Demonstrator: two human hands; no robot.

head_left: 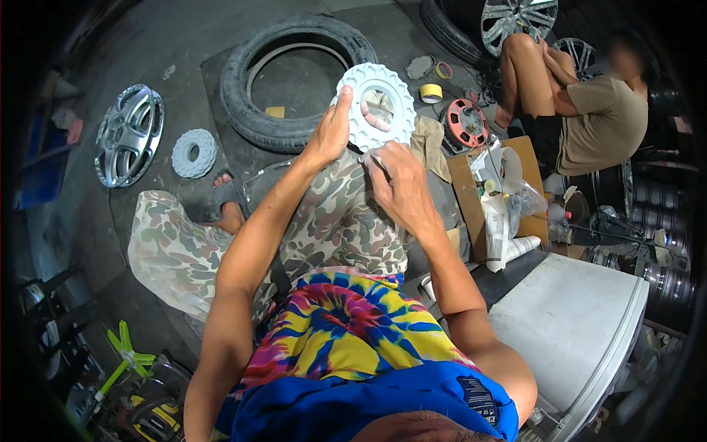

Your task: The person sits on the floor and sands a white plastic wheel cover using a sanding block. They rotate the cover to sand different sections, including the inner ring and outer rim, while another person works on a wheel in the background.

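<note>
A light grey ring (402, 110) with a scalloped, notched rim is held up in front of me, above my camouflage-clad knees. My left hand (331, 136) grips its left side, thumb on the face; fingertips show through the round hole in the middle. My right hand (401, 183) is closed at the ring's lower edge, its fingers bent and pressed together. Something pale seems to be pinched there, too small to name. Similar grey rings (183, 163) lie in a stack on the floor to the left.
A tire (234, 99) lies ahead, with a silver wheel cover (110, 140) at left. Yellow tape (431, 93), a red reel (451, 121) and a cardboard box (471, 199) are at right. A person (600, 125) crouches beyond; a white cabinet (567, 317) stands near my right elbow.
</note>
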